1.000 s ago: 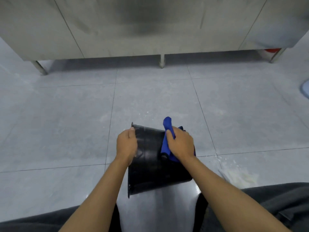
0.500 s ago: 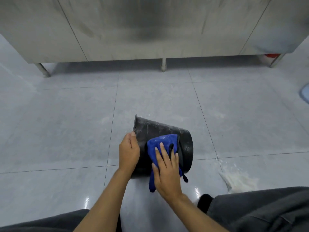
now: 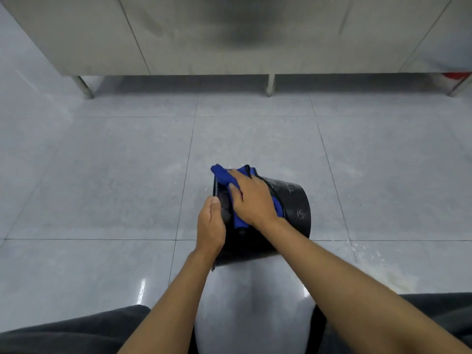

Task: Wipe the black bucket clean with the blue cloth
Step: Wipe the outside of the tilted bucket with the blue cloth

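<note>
The black bucket [image 3: 293,205] lies on its side on the grey tiled floor, its rim to the left and its base to the right, with pale smears near the base. My left hand [image 3: 210,227] grips the rim on the near left side. My right hand [image 3: 251,200] presses the blue cloth [image 3: 223,175] flat against the top of the bucket's outer wall near the rim. The cloth bunches past my fingertips at the far side and hangs down under my palm. A thin black handle loop shows beside the cloth.
A stainless steel cabinet [image 3: 229,34] on short legs runs across the far side. A whitish spill [image 3: 390,274] marks the floor to the right. A red object [image 3: 457,75] peeks out under the cabinet at far right. My dark-trousered knees [image 3: 76,330] frame the bottom.
My right hand has slid the cloth from the near side of the bucket up and over to the far top by the rim. The bucket has turned a little under my left hand.
</note>
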